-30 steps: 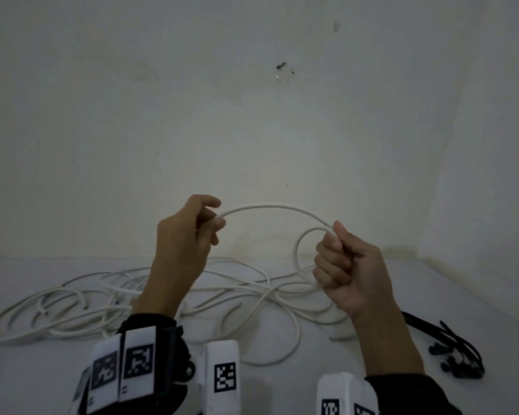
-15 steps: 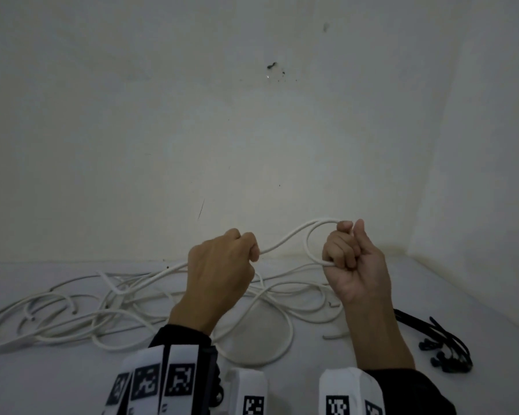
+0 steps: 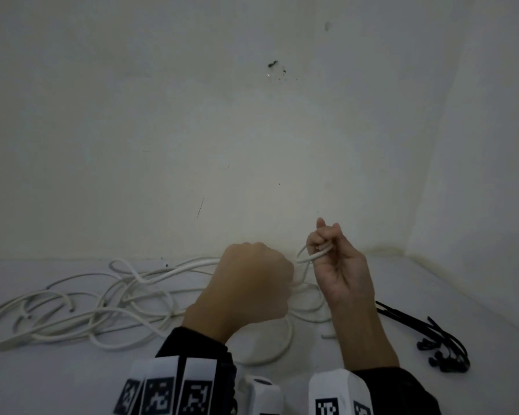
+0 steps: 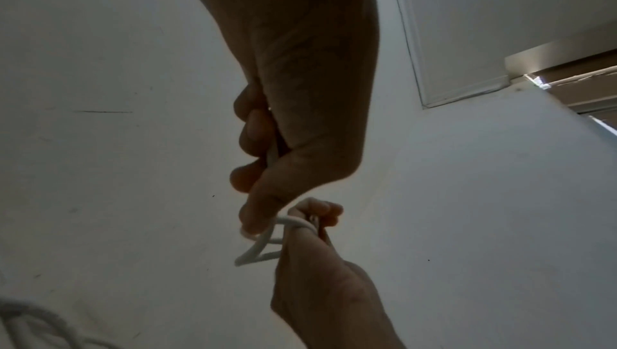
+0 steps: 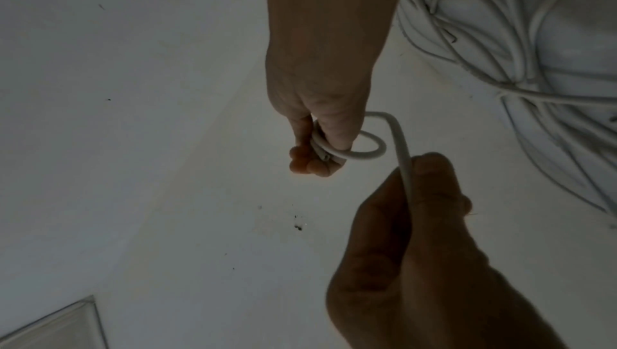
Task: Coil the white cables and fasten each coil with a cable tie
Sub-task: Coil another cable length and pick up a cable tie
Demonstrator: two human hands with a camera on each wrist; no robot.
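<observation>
Hiding cable (image 3: 313,256) | left hand (image 3: 252,283) | right hand (image 3: 336,265) loop

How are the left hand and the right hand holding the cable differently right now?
The left hand shows its back to the head camera and grips one strand of the cable; the right hand faces palm-in and holds a small loop, cut end at its fingertips. Both grip the same cable.

The left hand (image 3: 253,287) has travelled rightward until almost touching the right hand (image 3: 339,269), shrinking the thin white round cable (image 5: 374,143) arc into a small loop.
</observation>
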